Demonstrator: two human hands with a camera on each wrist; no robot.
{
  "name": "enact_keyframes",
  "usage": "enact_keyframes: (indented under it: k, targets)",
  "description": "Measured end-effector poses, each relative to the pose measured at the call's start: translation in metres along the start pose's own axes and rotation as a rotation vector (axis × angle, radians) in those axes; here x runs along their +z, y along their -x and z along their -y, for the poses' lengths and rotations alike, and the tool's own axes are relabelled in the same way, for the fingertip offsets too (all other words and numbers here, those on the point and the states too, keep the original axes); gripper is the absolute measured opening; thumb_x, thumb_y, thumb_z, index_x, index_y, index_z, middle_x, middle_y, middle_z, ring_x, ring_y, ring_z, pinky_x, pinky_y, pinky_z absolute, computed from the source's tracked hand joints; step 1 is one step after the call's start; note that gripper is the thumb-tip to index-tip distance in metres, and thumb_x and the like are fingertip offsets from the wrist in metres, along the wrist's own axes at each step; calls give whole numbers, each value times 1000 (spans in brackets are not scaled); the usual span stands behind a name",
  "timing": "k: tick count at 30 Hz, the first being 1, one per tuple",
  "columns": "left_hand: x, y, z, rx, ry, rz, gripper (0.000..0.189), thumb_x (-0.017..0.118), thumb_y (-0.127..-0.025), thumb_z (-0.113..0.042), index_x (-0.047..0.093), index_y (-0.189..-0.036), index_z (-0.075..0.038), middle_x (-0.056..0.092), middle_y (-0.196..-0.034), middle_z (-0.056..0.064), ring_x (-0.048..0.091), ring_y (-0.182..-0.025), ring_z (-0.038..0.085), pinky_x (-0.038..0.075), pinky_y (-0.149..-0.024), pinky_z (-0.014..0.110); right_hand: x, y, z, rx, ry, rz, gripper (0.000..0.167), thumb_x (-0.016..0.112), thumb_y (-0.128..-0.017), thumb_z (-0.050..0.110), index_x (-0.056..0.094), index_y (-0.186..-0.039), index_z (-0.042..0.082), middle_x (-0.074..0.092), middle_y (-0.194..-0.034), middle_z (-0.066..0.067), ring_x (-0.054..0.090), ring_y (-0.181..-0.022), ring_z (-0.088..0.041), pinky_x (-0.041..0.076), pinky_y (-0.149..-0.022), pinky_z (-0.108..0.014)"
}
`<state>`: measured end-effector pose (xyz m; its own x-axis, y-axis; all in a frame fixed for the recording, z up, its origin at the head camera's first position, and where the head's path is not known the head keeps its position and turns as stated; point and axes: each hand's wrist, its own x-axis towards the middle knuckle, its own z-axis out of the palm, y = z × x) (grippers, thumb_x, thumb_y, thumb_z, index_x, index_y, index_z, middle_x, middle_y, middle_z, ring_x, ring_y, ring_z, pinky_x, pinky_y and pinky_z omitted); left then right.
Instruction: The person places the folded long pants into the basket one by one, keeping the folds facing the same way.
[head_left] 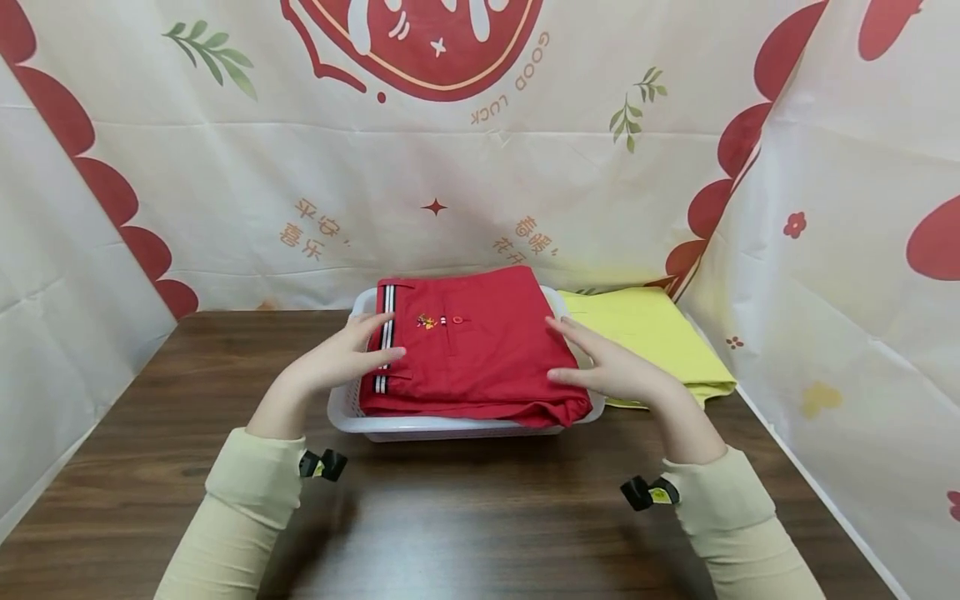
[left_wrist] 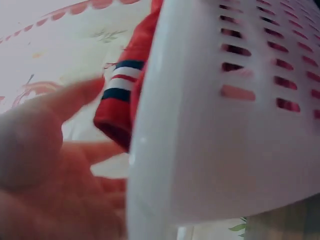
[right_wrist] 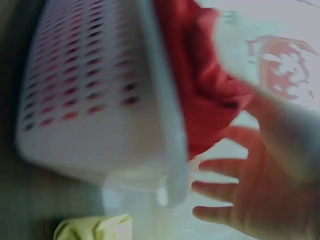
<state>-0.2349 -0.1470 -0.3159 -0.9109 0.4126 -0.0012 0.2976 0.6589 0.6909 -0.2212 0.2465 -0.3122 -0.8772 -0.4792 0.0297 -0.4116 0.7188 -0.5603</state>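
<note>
Folded red trousers point(head_left: 487, 350), with a striped waistband, belt loops and a small button, lie in a white plastic basket point(head_left: 450, 426) and rise above its rim. My left hand point(head_left: 341, 354) is at their waistband side, thumb and fingers spread. In the left wrist view that waistband point(left_wrist: 122, 82) stands above the basket wall point(left_wrist: 200, 145), close to the fingertips. On the other side my right hand point(head_left: 611, 362) spreads its straight fingers by the folded edge. The right wrist view shows red cloth point(right_wrist: 200, 85) near its thumb; firm contact cannot be told.
A folded yellow cloth point(head_left: 645, 333) lies on the table to the right of the basket, partly behind my right hand. Printed curtains point(head_left: 450, 192) stand at the back and both sides. The brown wooden table point(head_left: 465, 517) extends in front of the basket.
</note>
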Motion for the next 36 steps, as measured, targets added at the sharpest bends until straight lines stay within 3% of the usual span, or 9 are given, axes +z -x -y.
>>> enact_keyframes:
  k: [3, 6, 18, 28, 36]
  targets:
    - [2, -6, 1, 1, -64, 106, 86, 62, -90, -44, 19, -152, -3, 6, -154, 26, 11, -139, 41, 24, -107, 56, 6, -3, -5, -3, 15, 71, 88, 65, -87, 50, 21, -153, 12, 11, -157, -18, 10, -142, -36, 18, -110, -54]
    - [3, -9, 4, -10, -118, 145, 91, 64, -89, -46, 15, -153, -3, -2, -155, 26, 2, -141, 41, 20, -109, 55, 10, -3, -10, 6, 21, 83, 87, 64, -88, 48, 22, -153, 11, 11, -157, -18, 9, -142, -37, 19, -109, -55]
    - [6, -9, 7, -37, -178, 165, 91, 65, -88, -45, 17, -152, -1, 2, -155, 26, 4, -141, 43, 18, -109, 57, 18, 0, -24, 45, -54, 84, 80, 61, -90, 49, 23, -153, 17, 10, -157, -17, 2, -142, -37, 16, -108, -60]
    - [5, -9, 6, -69, -168, 184, 91, 66, -87, -43, 17, -152, -2, 2, -155, 26, 2, -141, 42, 18, -109, 57, 23, 1, -28, 69, -177, 88, 79, 61, -90, 45, 21, -154, 20, 6, -158, -15, -6, -142, -34, 14, -107, -63]
    - [6, -9, 6, -73, -155, 185, 91, 67, -87, -42, 18, -152, -1, 2, -155, 26, 3, -141, 42, 19, -108, 58, 22, 3, -27, 61, -192, 99, 77, 60, -92, 42, 20, -154, 19, 4, -158, -17, -9, -142, -35, 13, -106, -65]
